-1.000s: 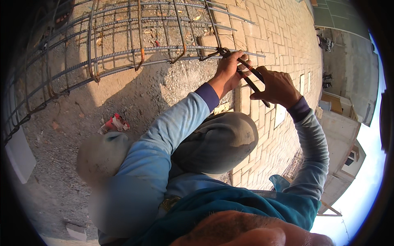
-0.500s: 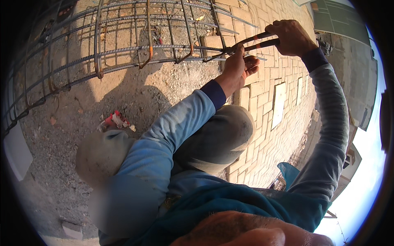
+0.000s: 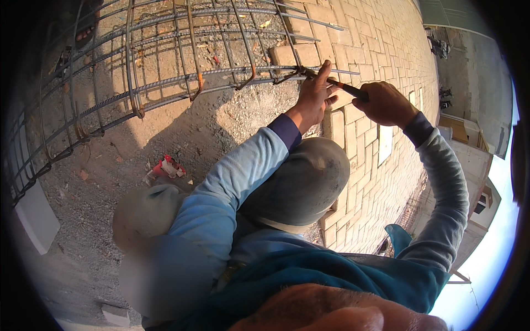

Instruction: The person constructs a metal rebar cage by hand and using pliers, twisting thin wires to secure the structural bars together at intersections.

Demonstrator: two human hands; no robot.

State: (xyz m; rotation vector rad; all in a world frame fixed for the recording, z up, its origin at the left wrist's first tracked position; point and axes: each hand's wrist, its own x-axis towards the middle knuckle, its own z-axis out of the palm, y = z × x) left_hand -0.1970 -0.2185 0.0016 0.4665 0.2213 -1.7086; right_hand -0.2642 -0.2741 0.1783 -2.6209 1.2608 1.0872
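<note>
At the rebar cage (image 3: 223, 71), the right grip (image 3: 386, 103) clasps pliers (image 3: 352, 90), the left grip (image 3: 313, 99) loose.

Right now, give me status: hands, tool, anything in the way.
Right hand gripping pliers. Left hand open, close by. Pliers' tip at steel cage; left hand partly hides pliers.
</note>
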